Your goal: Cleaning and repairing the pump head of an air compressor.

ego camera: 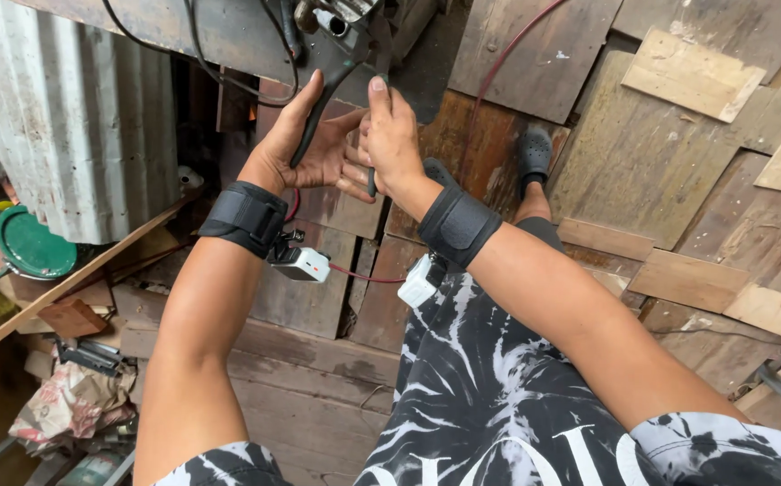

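Black lever handle (pixel 318 108) hangs off the dark machine (pixel 255 36) at far centre, over the plank floor (pixel 660 162). Left hand (pixel 305 144) grip cupped loosely around it; right hand (pixel 388 135) grip pinching its lower end. Lever looks mid-adjustment, not released. Green lids (pixel 35 243) far left.

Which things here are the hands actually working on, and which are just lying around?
In hand:
- left hand, palm open against a dark lever
- right hand, fingers on the same lever
- dark machine above, with black cables

Lying about:
- green round lid
- crumpled cloth
- loose wooden boards on the floor
- corrugated metal sheet
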